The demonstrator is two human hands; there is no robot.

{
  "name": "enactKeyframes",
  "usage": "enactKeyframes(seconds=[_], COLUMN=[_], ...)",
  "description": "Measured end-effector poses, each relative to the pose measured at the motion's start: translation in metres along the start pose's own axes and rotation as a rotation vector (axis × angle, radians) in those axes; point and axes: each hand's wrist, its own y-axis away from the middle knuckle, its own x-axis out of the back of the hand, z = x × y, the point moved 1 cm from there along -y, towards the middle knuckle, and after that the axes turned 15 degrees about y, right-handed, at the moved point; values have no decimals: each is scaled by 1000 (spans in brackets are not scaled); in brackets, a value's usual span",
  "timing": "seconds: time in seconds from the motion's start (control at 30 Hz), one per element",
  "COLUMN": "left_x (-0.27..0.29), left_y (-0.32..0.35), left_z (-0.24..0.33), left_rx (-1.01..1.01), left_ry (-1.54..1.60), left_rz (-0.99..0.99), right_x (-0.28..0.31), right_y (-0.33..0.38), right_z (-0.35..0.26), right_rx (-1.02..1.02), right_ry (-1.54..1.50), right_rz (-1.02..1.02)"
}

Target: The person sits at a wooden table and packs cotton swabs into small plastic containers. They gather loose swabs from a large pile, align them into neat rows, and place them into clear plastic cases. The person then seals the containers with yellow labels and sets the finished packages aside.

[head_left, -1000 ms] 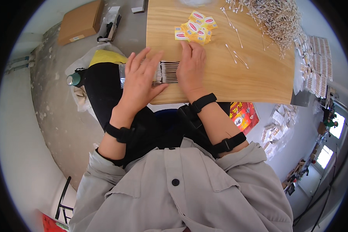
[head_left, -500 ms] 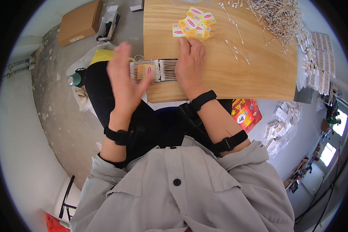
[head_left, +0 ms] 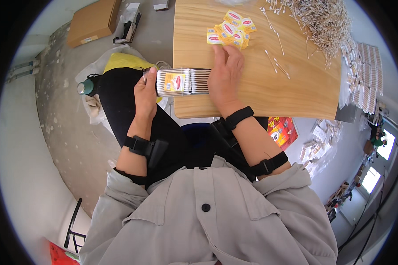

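A clear pack of cotton swabs (head_left: pixel 199 81) juts over the table's left edge, its swabs lying side by side in two sections. A yellow and white label card (head_left: pixel 174 82) with a red oval sits on the left section. My left hand (head_left: pixel 145 93) grips the pack's left end, thumb on top and fingers underneath. My right hand (head_left: pixel 226 76) rests on the table over the pack's right end and hides it. Its fingers stretch forward, slightly bent, and the tips reach the near edge of a pile of label cards (head_left: pixel 229 30).
Loose cotton swabs (head_left: pixel 325 22) are heaped at the table's far right, with several strays (head_left: pixel 276 65) nearer the middle. Beyond the right edge lie stacked swab packs (head_left: pixel 368 66). A cardboard box (head_left: pixel 93 23) and a green-capped bottle (head_left: pixel 85 87) are on the left.
My left hand has come down from above the pack and closed on its left end. The right hand keeps its place over the other end. The whole view has shifted slightly.
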Motion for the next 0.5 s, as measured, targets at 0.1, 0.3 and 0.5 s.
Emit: enactKeyframes(seconds=[0.1, 0.3, 0.5], left_x=[2, -2, -8], left_y=[-2, 2, 7], left_z=[-3, -1, 3], left_rx=[-10, -86, -209], left_ry=[9, -30, -138], left_rz=[-1, 12, 39], right_x=[-1, -2, -8], right_y=[-2, -5, -5], right_z=[-4, -18, -36], right_rx=[26, 8, -1], right_ry=[-16, -38, -57], right_rz=[-26, -47, -37])
